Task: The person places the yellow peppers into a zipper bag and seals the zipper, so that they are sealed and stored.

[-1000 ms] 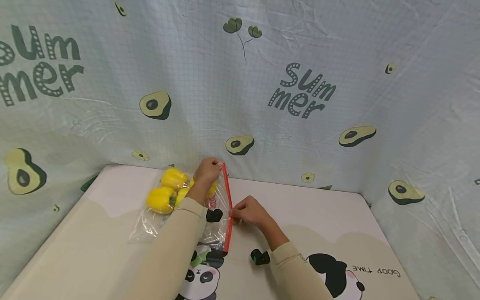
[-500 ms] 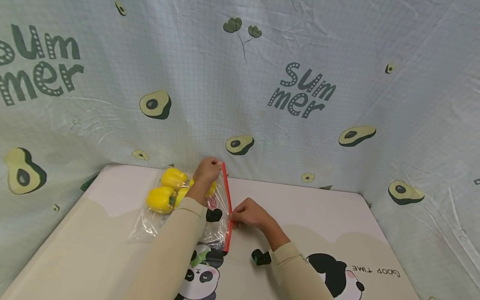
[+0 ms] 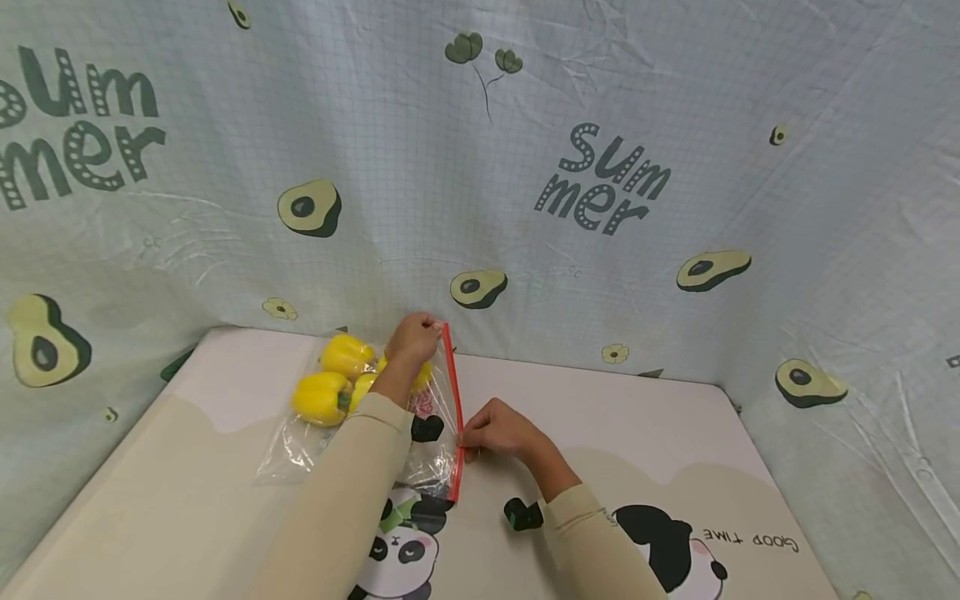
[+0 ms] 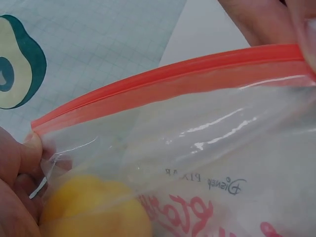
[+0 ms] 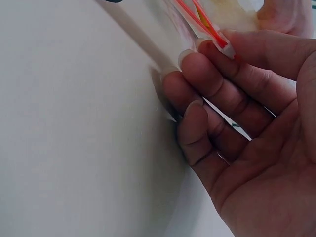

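A clear plastic zip bag point(image 3: 437, 463) with a red zip strip point(image 4: 163, 81) lies on the table, holding several yellow bell peppers point(image 3: 321, 398). My left hand point(image 3: 415, 338) pinches the far end of the strip at the bag's corner, and one pepper point(image 4: 96, 210) shows just below it in the left wrist view. Partway along the strip, my right hand point(image 3: 498, 429) pinches the zip between thumb and forefinger. A small whitish piece point(image 5: 227, 48) sits on the strip at those fingertips, and beyond it the two red edges stand apart. The left sleeve hides part of the bag.
The table point(image 3: 585, 417) carries printed pandas and lettering. A small black object point(image 3: 522, 515) is by the right cuff. Behind the table's far edge hangs a pale curtain point(image 3: 390, 167) with avocado prints.
My right hand has slid slightly toward me along the red zip strip. The left hand keeps its place at the far corner, and the peppers lie as before.
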Motion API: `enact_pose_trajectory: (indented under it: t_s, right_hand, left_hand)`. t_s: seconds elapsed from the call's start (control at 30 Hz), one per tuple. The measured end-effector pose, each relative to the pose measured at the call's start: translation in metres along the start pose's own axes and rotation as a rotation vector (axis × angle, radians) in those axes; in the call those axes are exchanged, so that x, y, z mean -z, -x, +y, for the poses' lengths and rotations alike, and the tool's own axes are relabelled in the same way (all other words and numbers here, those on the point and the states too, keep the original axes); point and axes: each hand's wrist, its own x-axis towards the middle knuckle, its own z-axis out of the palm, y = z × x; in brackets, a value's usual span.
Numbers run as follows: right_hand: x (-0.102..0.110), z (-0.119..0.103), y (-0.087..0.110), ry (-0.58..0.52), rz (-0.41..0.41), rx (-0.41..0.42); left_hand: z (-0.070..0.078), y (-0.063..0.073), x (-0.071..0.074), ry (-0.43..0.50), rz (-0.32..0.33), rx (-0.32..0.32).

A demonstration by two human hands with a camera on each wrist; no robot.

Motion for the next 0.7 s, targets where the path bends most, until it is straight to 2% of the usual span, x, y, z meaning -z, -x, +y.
enact_pose_trajectory:
  t_s: [0.53, 0.7]
  right_hand:
    - [0.0007, -0.0015, 0.0010, 0.002, -0.037, -0.004]
    - [0.0004, -0.0007, 0.0009, 0.008, -0.041, 0.009]
  left_hand:
    - [0.0003, -0.0009, 0.0022, 0.005, -0.009, -0.001]
    - [-0.0006, 0.0003, 0.0019, 0.002, -0.001, -0.024]
